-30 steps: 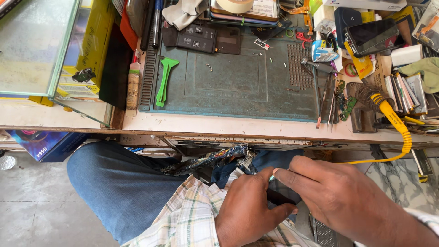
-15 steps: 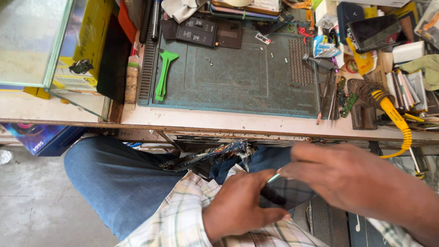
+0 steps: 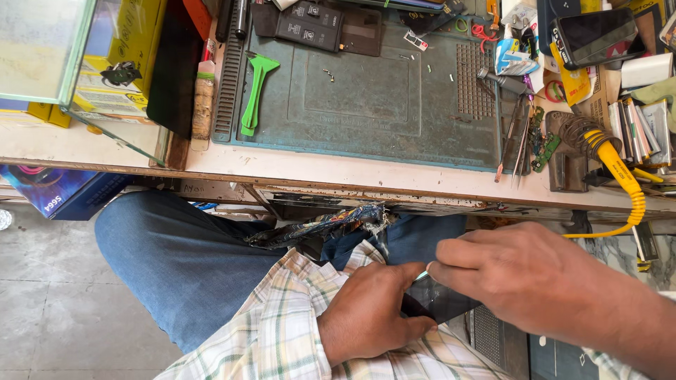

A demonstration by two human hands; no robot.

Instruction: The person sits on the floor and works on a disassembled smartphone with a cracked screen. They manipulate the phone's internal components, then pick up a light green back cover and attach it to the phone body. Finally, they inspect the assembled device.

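Note:
Below the bench edge, over my lap, my left hand (image 3: 373, 313) grips a thin black flat panel (image 3: 440, 302), like a phone screen, from underneath. My right hand (image 3: 521, 278) reaches in from the right and pinches the panel's upper edge with thumb and fingertips; a small pale sliver shows at the fingertips, too small to identify. Most of the panel is hidden by both hands. My blue-jeaned leg (image 3: 176, 260) and checked shirt (image 3: 282, 331) lie under them.
On the bench sits a grey-green work mat (image 3: 366, 91) with a green plastic pry tool (image 3: 253, 91) and small screws. Tweezers (image 3: 514, 141), a yellow coiled cable (image 3: 623, 176), phones (image 3: 595, 35) and batteries crowd the right. A glass case (image 3: 49, 49) stands at left.
The view has shifted slightly. My right hand has slid leftward along the panel's upper edge, closing toward my left hand, which keeps holding the panel.

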